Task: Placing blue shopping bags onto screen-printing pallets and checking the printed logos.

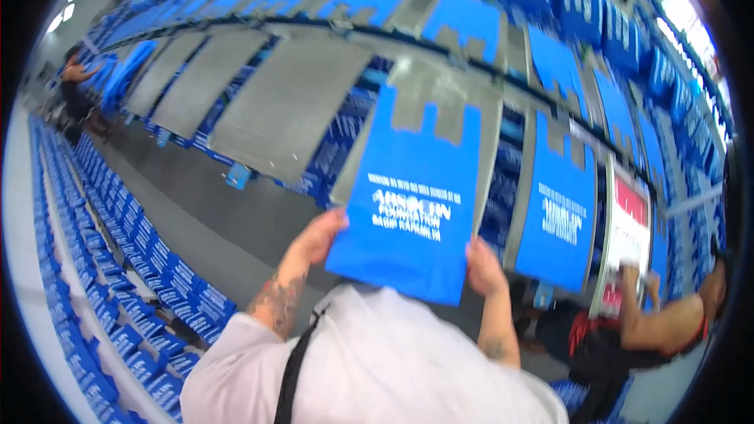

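A flat blue cloth bag (408, 165) with white print and notched strap ends is spread in front of me. Its far part lies over a grey metal board (440, 82), while the near edge hangs toward my body. At the bag's left edge, my left hand (322, 237) is closed with the thumb along the cloth. My right hand (485, 265) pinches the opposite edge near the lower corner. The fingers of both hands are partly hidden behind the bag.
Another printed blue bag (556, 204) lies on the board to the right. Beyond it, a co-worker (660, 326) handles a red and white framed screen (628, 220). Bare grey boards (290, 102) stretch left. Printed blue bags (149, 243) hang in rows behind; another person (78, 90) stands far left.
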`<state>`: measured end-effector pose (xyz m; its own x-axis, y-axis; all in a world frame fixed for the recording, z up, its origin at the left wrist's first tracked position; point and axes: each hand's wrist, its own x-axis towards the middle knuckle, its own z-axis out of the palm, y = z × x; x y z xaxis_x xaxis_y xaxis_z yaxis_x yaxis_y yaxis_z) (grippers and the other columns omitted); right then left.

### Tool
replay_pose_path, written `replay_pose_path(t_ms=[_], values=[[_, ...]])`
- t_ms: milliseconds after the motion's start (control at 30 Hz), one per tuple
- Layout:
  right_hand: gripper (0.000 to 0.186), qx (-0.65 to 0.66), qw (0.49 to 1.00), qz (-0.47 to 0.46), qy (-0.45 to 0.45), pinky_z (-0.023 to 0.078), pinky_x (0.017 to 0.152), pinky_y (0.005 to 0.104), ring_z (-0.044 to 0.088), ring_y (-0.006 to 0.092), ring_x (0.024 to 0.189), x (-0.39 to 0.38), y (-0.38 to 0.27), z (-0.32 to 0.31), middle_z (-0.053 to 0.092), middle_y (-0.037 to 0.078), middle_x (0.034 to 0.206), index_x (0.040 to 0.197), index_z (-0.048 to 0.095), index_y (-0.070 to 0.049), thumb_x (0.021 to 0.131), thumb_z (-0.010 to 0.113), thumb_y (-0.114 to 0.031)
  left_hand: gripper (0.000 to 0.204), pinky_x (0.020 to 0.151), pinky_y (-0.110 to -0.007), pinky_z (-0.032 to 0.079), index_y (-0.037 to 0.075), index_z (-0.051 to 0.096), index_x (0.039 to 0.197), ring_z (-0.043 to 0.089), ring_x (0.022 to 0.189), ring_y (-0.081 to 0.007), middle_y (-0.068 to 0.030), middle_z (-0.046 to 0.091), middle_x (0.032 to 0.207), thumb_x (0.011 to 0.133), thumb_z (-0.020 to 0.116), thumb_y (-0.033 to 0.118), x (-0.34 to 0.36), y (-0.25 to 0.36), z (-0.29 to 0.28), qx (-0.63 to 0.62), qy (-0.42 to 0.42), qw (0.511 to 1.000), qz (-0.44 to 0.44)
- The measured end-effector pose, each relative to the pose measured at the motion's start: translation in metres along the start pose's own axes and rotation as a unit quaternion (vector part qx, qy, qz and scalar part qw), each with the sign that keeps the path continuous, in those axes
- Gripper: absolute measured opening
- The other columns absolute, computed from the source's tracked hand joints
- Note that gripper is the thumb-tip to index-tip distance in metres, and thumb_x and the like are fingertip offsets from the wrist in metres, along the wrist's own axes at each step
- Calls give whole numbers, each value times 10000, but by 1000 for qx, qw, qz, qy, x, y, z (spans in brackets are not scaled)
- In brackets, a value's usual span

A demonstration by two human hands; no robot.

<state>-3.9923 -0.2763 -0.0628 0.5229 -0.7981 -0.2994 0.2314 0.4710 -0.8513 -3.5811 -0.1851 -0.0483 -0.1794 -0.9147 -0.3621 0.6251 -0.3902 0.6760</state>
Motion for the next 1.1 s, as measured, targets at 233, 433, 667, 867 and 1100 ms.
replay_pose_path(t_ms=[233,433,667,867,1100], values=[[380,8,986,62,155,552,893,355,673,199,1067,71,-27,-14,686,99,1182,1287,591,-5,1058,578,-308,439,874,-347,554,19,600,1315,676,1034,-187,-81,704,1174,1026,607,349,69,28,-18,66,138,988,-12],[371,-38,972,66,222,525,896,321,664,189,1026,116,-34,-13,696,107,1129,1245,617,26,1048,604,-289,378,720,-280,541,-5,624,1244,675,870,-148,-62,708,1029,1006,667,287,120,35,-28,138,214,967,8],[203,-72,973,-61,209,512,853,279,640,133,890,116,-52,-13,698,39,1016,1127,666,-7,1024,645,-180,248,729,-281,536,9,707,1117,663,857,-133,-59,702,1044,983,700,217,127,56,-29,201,193,960,-1],[226,-180,916,-290,212,502,930,290,643,128,1025,77,-140,27,707,34,1122,1182,680,-3,990,688,-124,153,993,-334,486,13,754,1033,625,1123,-166,-98,615,1333,937,750,133,100,123,6,364,86,884,280],[488,-240,906,-332,103,506,983,317,641,164,1106,99,-229,74,691,101,1164,1360,512,-41,917,704,29,260,846,-299,588,-5,683,1142,719,926,-162,-93,760,1035,895,765,8,113,201,50,219,9,897,383]])
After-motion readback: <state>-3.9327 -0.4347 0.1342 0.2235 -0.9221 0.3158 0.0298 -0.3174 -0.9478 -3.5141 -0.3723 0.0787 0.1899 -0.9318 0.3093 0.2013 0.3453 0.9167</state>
